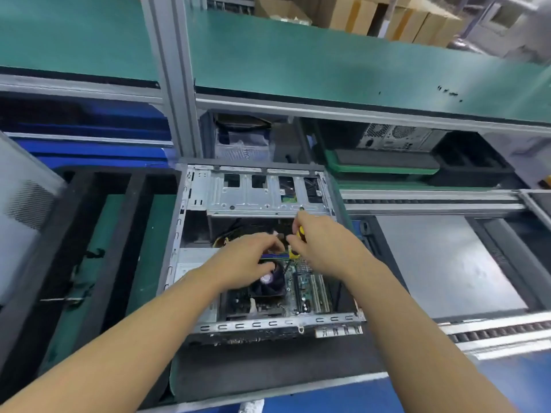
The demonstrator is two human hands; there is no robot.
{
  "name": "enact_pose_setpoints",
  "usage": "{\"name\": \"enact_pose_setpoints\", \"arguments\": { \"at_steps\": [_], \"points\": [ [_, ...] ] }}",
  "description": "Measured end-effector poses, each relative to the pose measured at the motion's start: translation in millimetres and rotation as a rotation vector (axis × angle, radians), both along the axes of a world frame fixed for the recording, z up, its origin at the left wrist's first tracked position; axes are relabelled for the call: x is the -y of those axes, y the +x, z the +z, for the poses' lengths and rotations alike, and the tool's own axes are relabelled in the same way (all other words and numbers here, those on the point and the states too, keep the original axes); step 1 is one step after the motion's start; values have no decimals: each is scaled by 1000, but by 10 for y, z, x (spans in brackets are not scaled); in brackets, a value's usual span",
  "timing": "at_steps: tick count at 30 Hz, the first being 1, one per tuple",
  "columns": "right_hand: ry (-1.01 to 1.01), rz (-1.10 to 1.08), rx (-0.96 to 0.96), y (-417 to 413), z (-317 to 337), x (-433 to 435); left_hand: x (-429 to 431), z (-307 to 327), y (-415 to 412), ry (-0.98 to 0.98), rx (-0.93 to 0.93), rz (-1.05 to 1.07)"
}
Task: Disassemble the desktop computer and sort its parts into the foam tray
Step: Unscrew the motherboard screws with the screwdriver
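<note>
Far left, a grey perforated panel (25,204) leans at the edge of view. Just beside it lies the foam tray (131,222), black, its long slots running near to far over a green mat. Centre: the desktop computer (256,198) lies on its side on a dark pad, open face up, long axis near to far. The rear port strip is at the near edge and the bare metal drive cage at the far end, so the front points away from the person. Inside, the motherboard (310,290) sits in the near half with a dark round fan (269,283) on it. The left hand (247,257) reaches in above the fan, fingers bent toward the right hand. Whether it pinches anything I cannot tell. The right hand (322,245) is curled round a yellow-and-black screwdriver (301,232), which points steeply down into the case. Right of the case is a flat grey plate (441,263), bordered by roller tracks (492,332). At the far side a green-topped shelf (328,64) on aluminium posts spans the bench. Under it sit a green tray holding black foam (381,166) and another computer case (396,137). Cardboard boxes (417,22) are stacked behind the shelf.
</note>
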State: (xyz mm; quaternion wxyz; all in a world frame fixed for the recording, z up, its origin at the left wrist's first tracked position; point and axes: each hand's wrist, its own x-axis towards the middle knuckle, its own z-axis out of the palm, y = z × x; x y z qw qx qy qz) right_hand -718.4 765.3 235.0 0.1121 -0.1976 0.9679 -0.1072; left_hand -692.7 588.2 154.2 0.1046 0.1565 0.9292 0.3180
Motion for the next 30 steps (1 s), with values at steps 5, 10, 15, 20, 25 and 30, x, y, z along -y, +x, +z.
{"name": "enact_pose_setpoints", "arguments": {
  "at_steps": [5, 10, 15, 20, 25, 30],
  "points": [
    [-22, -76, 30, -190, -210, -243, -173, -330, -236, -298, -83, 44],
    [-6, -64, 11, -257, -342, -316, -217, -660, -243, -339, 99, 71],
    [50, -84, 6, -288, -507, -285, -244, -735, -215, -424, 174, 36],
    [8, -102, 53, -307, -636, -261, -279, -737, -186, -431, 175, 48],
    [-70, -112, -26, -363, -632, -334, -300, -721, -405, -341, 231, 187],
    [-58, -97, 43, -393, -711, -333, -391, -728, -510, -328, 195, 98]
  ]
}}
